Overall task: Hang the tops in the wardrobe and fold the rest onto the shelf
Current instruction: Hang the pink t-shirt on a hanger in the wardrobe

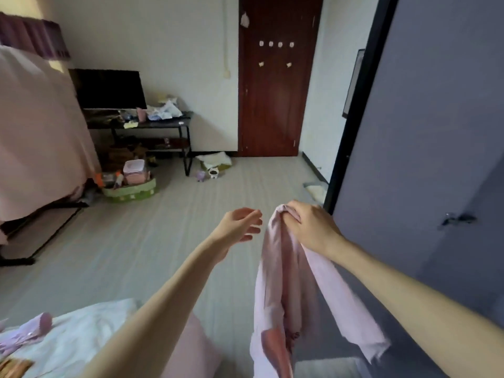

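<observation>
A pale pink garment (pixel 281 293) hangs down in the middle of the view, bunched at its top. My right hand (pixel 311 227) grips that bunched top edge from above. Just left of the cloth, my left hand (pixel 241 226) is held out with relaxed fingers, close to the garment but apart from it and holding nothing. The grey wardrobe (pixel 425 148) stands at the right, its door with a small metal handle (pixel 458 220); the inside is hidden.
A bed corner (pixel 81 331) with white bedding and a purple item (pixel 30 331) lies at lower left. A TV stand (pixel 152 124) with clutter, a green basket (pixel 131 190) and small floor items sit at the back left. A brown door (pixel 275 85) is ahead.
</observation>
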Demonstrator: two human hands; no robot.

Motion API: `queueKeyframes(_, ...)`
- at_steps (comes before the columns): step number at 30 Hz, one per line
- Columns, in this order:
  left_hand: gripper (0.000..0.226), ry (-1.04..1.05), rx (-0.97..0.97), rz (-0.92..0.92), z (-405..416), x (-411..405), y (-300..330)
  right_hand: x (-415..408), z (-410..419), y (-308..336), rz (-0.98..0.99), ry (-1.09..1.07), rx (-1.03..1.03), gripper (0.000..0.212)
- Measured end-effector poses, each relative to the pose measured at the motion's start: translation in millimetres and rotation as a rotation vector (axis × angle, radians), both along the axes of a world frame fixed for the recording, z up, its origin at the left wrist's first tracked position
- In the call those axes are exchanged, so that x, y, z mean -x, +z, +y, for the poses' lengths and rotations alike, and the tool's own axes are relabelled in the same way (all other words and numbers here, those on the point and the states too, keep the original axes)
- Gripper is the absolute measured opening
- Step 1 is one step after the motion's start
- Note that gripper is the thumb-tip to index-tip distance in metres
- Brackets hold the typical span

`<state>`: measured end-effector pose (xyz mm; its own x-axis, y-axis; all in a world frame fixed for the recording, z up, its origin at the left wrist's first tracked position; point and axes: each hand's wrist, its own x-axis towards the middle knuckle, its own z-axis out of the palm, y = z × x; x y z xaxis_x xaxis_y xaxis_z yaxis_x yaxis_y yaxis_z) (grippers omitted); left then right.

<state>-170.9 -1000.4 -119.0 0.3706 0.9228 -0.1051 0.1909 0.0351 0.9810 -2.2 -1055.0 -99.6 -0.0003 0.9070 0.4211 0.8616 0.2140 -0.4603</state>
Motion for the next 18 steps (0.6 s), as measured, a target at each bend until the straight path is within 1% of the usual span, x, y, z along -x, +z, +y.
queueKeyframes(2, 0.032, -0.144, -0.011, -0.03, -4.3, -14.6, -2.9, -21.5, -10.3, -1.9, 0.108, -0.1, 0.039, 0.035)
queueKeyframes(5, 0.04, -0.47, 0.045, 0.034, -10.2, -39.2, -19.9, -48.2, -21.5, 11.8, 0.293, -0.203, -0.011, 0.039)
queueKeyframes(7, 0.045, -0.595, 0.032, 0.09, -17.4, -60.3, -32.9, -62.4, -26.5, 25.1, 0.355, -0.266, -0.051, 0.038)
queueKeyframes(8, 0.045, -0.624, 0.0, 0.084, -20.9, -75.4, -37.2, -71.8, -30.5, 31.4, 0.374, -0.307, -0.071, 0.035)
queueKeyframes(10, 0.043, -0.611, -0.078, 0.03, -27.8, -101.9, -43.1, -86.9, -38.3, 40.0, 0.384, -0.372, -0.103, 0.029)
queueKeyframes(12, 0.041, -0.599, -0.188, -0.007, -34.5, -131.5, -41.1, -105.0, -49.3, 45.1, 0.379, -0.472, -0.168, 0.033)
queueKeyframes(14, 0.028, -0.56, -0.383, 0.036, -36.5, -155.8, -37.1, -121.0, -63.8, 45.3, 0.381, -0.578, -0.237, 0.039)
queueKeyframes(16, 0.026, -0.502, -0.559, 0.104, -32.9, -180.2, -33.5, -139.0, -83.7, 42.6, 0.407, -0.696, -0.289, 0.041)
queueKeyframes(18, 0.023, -0.442, -0.609, 0.178, -24.0, -191.4, -29.5, -151.7, -100.3, 35.1, 0.424, -0.775, -0.275, 0.04)
